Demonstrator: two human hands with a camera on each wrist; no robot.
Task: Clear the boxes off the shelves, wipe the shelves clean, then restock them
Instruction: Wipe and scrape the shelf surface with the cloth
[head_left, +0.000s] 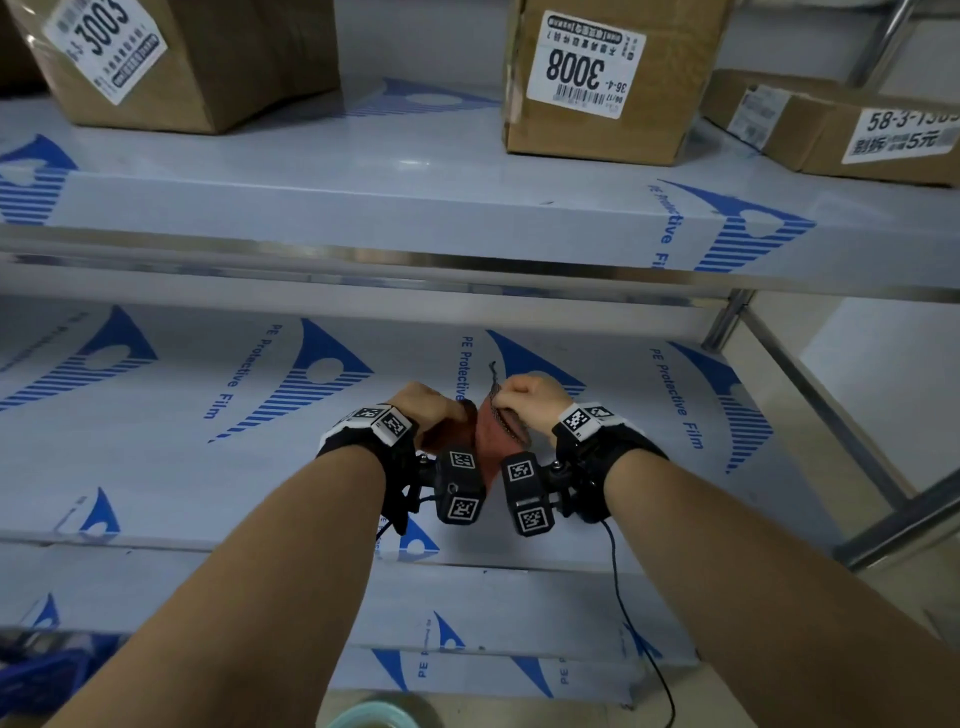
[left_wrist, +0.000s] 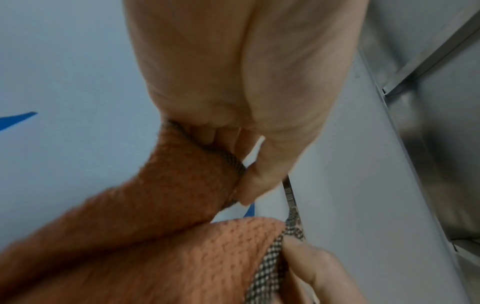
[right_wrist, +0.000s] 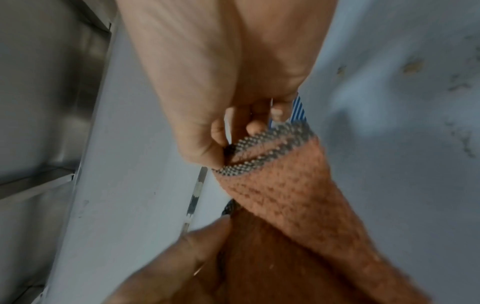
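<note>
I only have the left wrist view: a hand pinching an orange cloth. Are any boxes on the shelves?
Observer: Yes, three brown cardboard boxes sit on the upper film-covered metal shelf.
Operator: And the shelf under the hands?
Observer: The head view shows no boxes on the lower film-covered shelf.
Operator: Whose fingers are at my bottom edge?
Observer: The right hand, pinching the orange cloth by its checkered hem; the left hand grips the other side.
</note>
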